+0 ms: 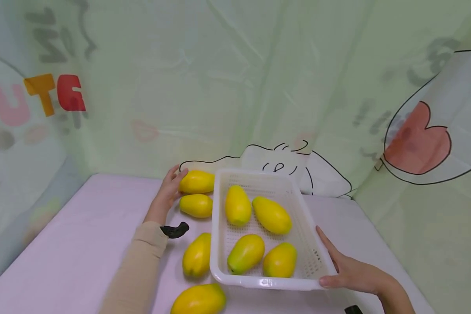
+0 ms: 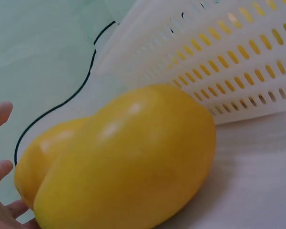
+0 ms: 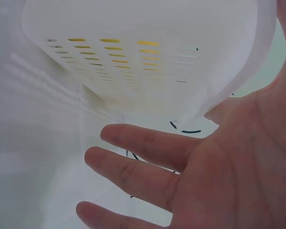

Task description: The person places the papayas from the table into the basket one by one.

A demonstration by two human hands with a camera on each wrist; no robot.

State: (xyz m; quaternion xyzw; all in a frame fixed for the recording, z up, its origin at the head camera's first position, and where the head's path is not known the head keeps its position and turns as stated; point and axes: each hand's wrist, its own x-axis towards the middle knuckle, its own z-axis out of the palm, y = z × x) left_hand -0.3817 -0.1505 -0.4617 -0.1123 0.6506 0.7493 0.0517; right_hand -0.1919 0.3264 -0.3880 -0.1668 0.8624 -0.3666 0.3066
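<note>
At the far left of the basket, my left hand reaches to the outer end of a yellow papaya. In the left wrist view its fingers are spread beside that papaya, partly hidden by a nearer papaya. My right hand holds the near right corner of a white plastic basket, thumb at the rim and index finger along the side wall. Its other fingers stretch out apart below the corner. Several papayas lie in the basket, among them one at the back left.
Left of the basket, more papayas lie on the pale pink tabletop, one at mid-left and another at the front. A pale green printed curtain encloses the table. A black strap is on the left wrist.
</note>
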